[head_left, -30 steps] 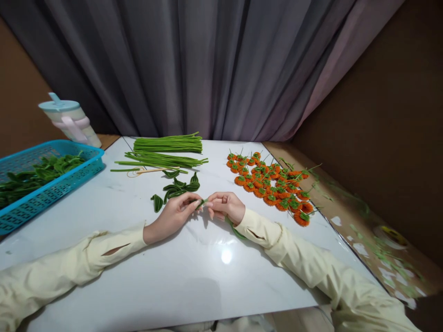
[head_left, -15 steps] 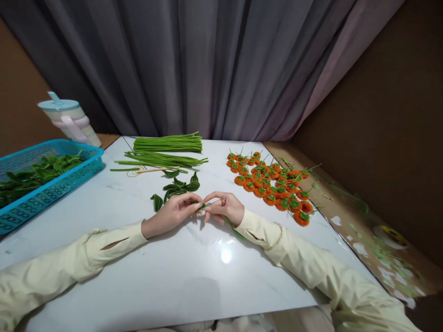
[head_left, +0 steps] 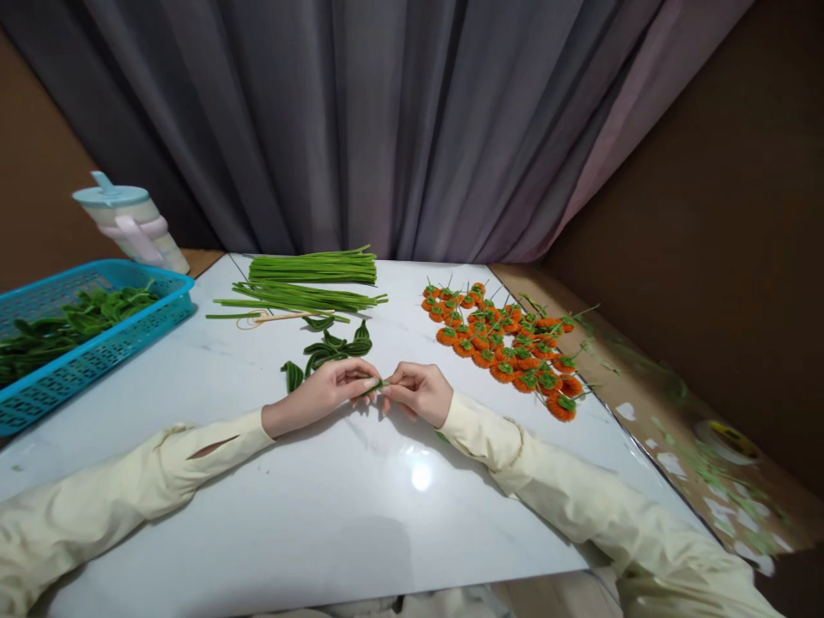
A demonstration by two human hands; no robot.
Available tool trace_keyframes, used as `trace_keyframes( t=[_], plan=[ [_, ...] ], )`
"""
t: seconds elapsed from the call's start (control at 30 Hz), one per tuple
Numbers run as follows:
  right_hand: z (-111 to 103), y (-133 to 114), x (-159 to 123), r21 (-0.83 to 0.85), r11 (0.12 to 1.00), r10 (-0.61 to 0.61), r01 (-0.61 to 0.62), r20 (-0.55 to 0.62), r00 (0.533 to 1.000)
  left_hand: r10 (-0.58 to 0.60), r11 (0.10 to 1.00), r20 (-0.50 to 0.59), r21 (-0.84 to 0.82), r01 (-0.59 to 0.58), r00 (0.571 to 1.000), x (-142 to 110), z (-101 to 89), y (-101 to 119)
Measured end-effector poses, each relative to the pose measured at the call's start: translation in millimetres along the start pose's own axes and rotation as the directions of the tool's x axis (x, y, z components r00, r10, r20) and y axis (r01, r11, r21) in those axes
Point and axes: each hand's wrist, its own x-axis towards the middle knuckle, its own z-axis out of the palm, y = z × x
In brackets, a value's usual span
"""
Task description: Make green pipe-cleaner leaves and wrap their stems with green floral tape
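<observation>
My left hand [head_left: 325,392] and my right hand [head_left: 420,390] meet at the middle of the white table [head_left: 257,515]. Both pinch a thin green pipe cleaner [head_left: 378,385] between their fingertips; most of it is hidden by the fingers. Just beyond my left hand lie several folded dark green leaf shapes [head_left: 331,350]. To the right of my right hand lies a heap of orange pipe-cleaner flowers [head_left: 508,343] with green centres.
Bundles of straight green pipe cleaners [head_left: 309,279] lie at the table's far side, a thin wooden stick [head_left: 283,318] beside them. A blue basket [head_left: 77,339] holding green leaves stands at the left, a lidded cup [head_left: 132,225] behind it. Grey curtain behind.
Both hands have stayed in place; the fingers have drawn closer together on the green piece, and the length that trailed under my right wrist is no longer visible.
</observation>
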Motion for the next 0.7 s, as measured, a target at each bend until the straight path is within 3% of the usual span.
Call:
trace_keyframes(
  t=[0.33,0.47,0.57,0.7],
  plan=[
    [1.3,-4.7,-2.5,-0.015,1.0,0.012,-0.012,0.008,1.0,0.081,0.989,-0.088,0.133,-0.069,0.993,-2.6,2.0,0.2],
    [1.2,-3.4,-3.4,-0.04,0.999,-0.001,0.001,0.015,1.0,-0.02,0.998,-0.082,0.061,0.025,0.996,0.3,1.5,6.0],
    [1.8,-3.6,-5.4,-0.099,0.993,-0.059,0.06,0.012,0.998,-0.138,0.988,-0.061,-0.085,0.133,0.989,2.1,0.5,6.6],
    [1.9,-5.4,-7.7,-0.192,0.968,-0.164,0.164,0.016,0.986,-0.307,0.895,0.061,-0.319,0.31,0.95,3.4,0.0,4.5]
  ],
)
